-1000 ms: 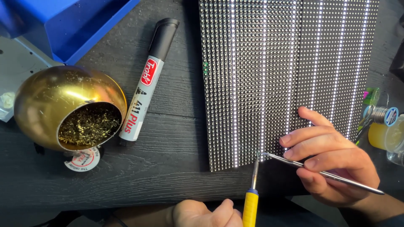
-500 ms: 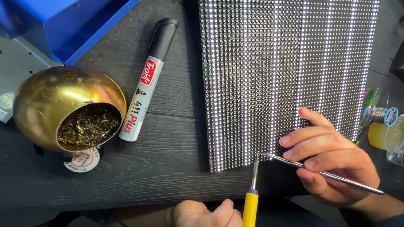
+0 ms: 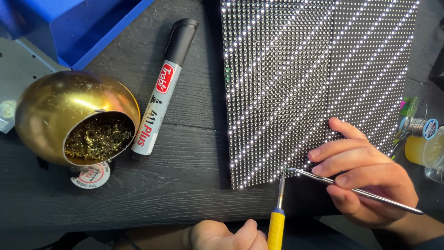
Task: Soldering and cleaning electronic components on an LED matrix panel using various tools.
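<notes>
Tweezers (image 3: 356,191) in right hand (image 3: 365,178); iron (image 3: 277,217) in left hand (image 3: 226,236)

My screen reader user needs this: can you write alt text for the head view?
A right hand holds metal tweezers and a left hand holds a yellow-handled soldering iron, both tips meeting at the lower edge of a lit LED panel on a dark table. A brass tip cleaner and marker lie left.
</notes>
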